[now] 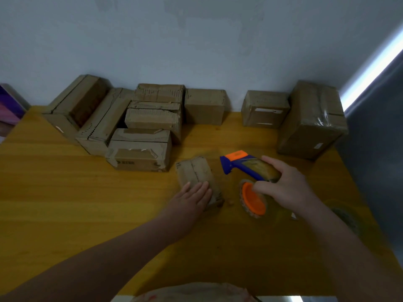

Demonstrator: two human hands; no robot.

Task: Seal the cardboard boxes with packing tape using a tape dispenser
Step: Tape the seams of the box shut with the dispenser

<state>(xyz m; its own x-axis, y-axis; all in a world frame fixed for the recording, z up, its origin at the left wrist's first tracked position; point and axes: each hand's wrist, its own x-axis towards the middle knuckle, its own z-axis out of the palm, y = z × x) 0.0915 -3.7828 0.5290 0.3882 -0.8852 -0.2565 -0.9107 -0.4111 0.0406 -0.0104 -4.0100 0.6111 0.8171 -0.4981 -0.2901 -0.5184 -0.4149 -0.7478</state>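
Observation:
A small flat cardboard box point(196, 171) lies on the yellow wooden table point(65, 192), its top flaps meeting along a centre seam. My left hand point(192, 198) rests flat on the box's near end, fingers straight. Just right of the box, my right hand point(285, 184) grips a blue and orange tape dispenser point(246, 166). Its blade end points away toward the far left, and the orange-hubbed tape roll point(254, 199) sits below my fingers. The dispenser hovers beside the box without touching it.
Several cardboard boxes point(139, 127) are piled against the wall at the back left and middle. A taped box point(265, 110) and a taller wrapped box point(311, 120) stand at the back right. A spare tape roll point(344, 214) lies by the table's right edge.

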